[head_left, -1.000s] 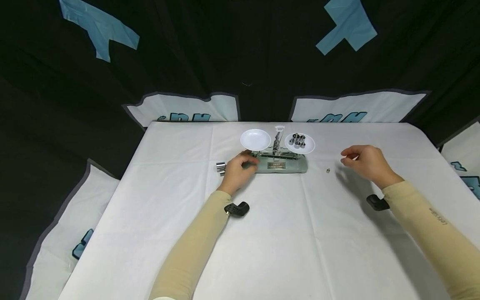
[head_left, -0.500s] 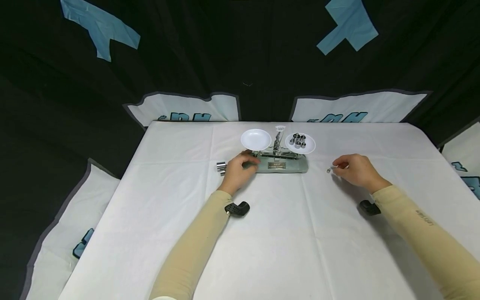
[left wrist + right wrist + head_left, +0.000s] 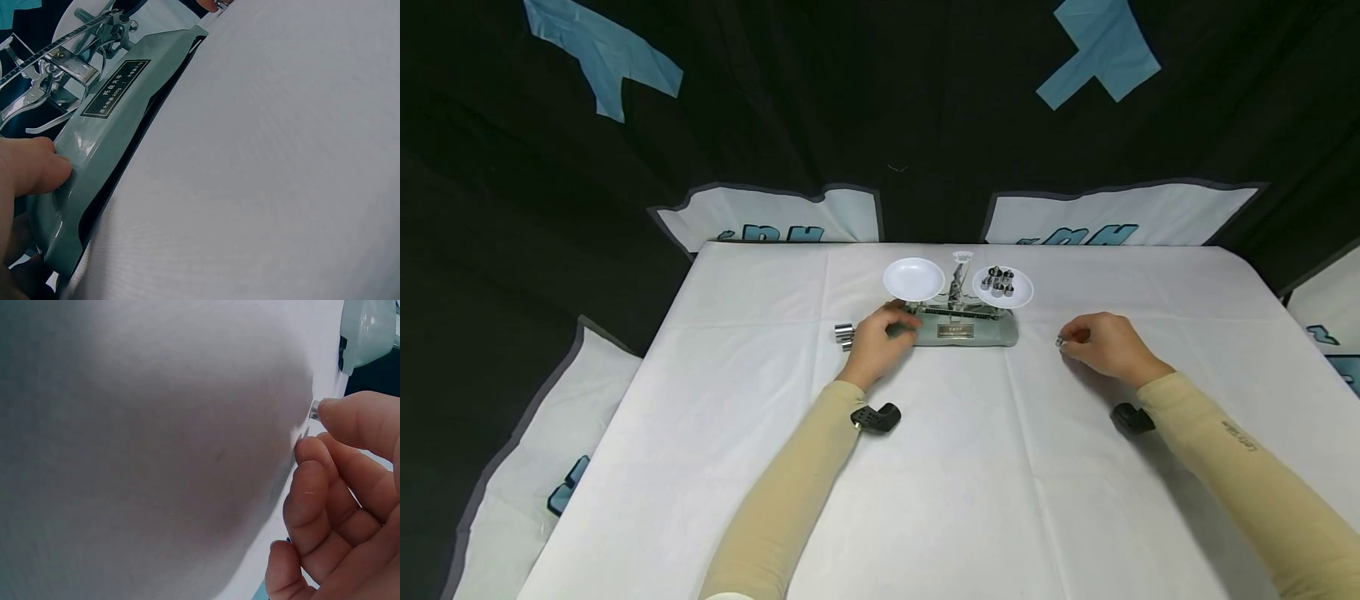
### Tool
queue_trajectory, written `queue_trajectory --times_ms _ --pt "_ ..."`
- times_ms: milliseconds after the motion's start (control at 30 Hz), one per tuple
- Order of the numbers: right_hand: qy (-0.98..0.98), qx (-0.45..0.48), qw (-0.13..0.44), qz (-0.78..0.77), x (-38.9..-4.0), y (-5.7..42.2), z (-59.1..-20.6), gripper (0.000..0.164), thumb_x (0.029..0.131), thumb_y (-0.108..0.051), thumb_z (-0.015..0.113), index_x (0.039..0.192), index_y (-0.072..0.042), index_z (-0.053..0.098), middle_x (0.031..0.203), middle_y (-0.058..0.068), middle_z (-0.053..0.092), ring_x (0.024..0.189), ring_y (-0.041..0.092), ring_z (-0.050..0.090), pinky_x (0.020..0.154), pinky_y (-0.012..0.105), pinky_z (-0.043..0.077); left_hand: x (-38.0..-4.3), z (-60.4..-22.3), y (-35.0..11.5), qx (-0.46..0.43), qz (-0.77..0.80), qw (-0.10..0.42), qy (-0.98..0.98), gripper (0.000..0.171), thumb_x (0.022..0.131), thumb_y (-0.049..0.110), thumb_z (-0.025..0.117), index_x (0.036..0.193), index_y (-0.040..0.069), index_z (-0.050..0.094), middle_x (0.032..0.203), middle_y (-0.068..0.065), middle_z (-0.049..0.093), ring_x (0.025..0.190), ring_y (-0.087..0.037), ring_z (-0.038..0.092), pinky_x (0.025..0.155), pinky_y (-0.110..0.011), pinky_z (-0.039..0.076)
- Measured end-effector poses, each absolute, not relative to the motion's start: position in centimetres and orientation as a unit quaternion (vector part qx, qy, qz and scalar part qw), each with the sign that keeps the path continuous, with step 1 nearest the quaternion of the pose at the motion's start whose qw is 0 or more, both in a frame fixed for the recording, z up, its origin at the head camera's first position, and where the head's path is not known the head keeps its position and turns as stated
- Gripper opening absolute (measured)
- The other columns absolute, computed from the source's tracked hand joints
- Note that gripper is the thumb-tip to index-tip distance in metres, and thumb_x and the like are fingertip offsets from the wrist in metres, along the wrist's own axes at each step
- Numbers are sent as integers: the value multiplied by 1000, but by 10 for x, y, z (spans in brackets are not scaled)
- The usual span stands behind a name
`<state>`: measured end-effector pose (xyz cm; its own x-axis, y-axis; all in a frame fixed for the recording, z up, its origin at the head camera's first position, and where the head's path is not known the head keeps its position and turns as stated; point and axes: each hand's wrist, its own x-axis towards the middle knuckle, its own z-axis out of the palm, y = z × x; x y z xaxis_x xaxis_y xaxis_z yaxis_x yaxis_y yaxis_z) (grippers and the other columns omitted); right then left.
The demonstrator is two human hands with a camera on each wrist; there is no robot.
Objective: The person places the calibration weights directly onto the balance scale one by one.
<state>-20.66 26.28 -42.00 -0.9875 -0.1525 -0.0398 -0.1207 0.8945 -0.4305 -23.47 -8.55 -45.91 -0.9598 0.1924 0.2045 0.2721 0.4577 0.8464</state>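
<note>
A green pan balance [image 3: 981,333] stands near the table's far side. My left hand [image 3: 877,340] grips the left end of its base; the thumb [image 3: 47,172] lies on the front face, and the other fingers are partly hidden behind. To the right of the balance, my right hand [image 3: 1111,343] pinches a tiny metal weight [image 3: 1059,341] between thumb and finger at the tabletop. In the right wrist view the weight [image 3: 314,410] shows at the thumb tip. Several silver weights [image 3: 997,284] sit on the balance's right white pan [image 3: 1024,292]. Its left pan [image 3: 913,279] holds nothing.
Silver cylinders [image 3: 843,333], partly hidden, lie on the cloth just left of my left hand. A white cloth covers the table [image 3: 940,483]. Dark curtains [image 3: 925,125] hang behind its far edge.
My right hand has moved left and down to the tiny weight, which lay loose on the cloth, and now pinches it. The left hand has stayed on the balance.
</note>
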Motion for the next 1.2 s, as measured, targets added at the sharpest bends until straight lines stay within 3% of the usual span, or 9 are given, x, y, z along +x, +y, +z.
queue_trajectory --times_ms 1200 --pt "971 -82 61 -216 -216 249 -420 13 83 -7 66 94 -1 70 79 6 65 76 20 55 66 27 43 -235 -460 -85 -131 -503 38 -854 13 84 10 68 96 10 74 140 -8 57 136 -21 47 117 -36 34"
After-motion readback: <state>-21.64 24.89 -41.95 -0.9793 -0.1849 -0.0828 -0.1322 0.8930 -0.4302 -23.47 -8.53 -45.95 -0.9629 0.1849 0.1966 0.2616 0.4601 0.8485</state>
